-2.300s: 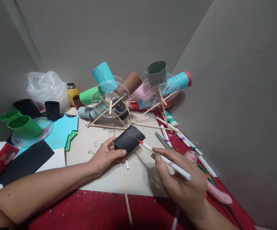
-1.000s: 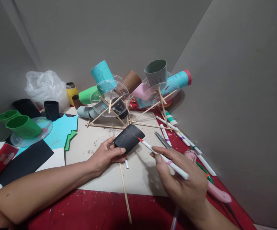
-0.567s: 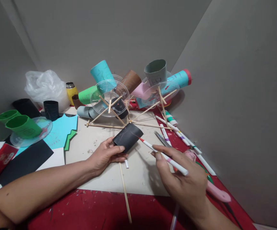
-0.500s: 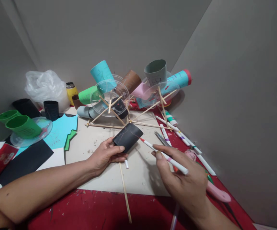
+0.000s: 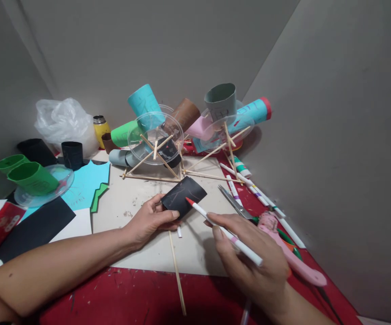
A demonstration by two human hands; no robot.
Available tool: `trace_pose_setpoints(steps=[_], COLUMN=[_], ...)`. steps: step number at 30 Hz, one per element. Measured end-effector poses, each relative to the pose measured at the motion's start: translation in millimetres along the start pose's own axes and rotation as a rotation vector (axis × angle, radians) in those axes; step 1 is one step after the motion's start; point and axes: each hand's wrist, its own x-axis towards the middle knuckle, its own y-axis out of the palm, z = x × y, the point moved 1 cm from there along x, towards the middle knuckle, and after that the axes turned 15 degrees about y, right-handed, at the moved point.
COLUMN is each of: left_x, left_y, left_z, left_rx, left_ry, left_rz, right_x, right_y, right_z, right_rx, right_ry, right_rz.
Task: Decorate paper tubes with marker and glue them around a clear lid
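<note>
Along the cream board's far side stood the stick frame. Above the board, the left hand pinched the black tube, apparently steadying it; the right hand pinched the marker pencil-fashion, presumably for control.

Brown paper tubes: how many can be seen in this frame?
2. A slanted brown tube is on the clear wheel toward the picture's left; a small brown tube sits beside the yellow bottle. More may be hidden.
</note>
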Motion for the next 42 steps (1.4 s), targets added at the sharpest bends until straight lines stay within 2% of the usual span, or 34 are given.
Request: trace_pose_setpoints(steps=[9,27,33,38,42], left_x=[-1.3,1.7,0.6,-0.3,-0.2], left_y=[1.4,0.3,0.2,0.3,0.6], left_z=[-1.0,-3.6,-3.6,-3.4,-2.8], left_rx=[0.010,-0.007,-0.006,-0.007,-0.002], left_ry=[0.006,0.008,0.006,0.014,0.020], left_rz=[-0.004,-0.025,-0.016,-0.001,0.003], right_x=[-0.3,3.4,1.5,1.7,1.7], right_y=[0.6,-3.5,-5.0,-4.4,-3.0], right_z=[-2.9,1.8,3.0,4.9,2.1], right_rx=[-0.032,-0.091,-0.050,-0.038,-0.041], right_ry=[0.009,0.083,0.070,0.009,0.023], right_rz=[0.018,-0.062,-0.074,-0.042,-0.023])
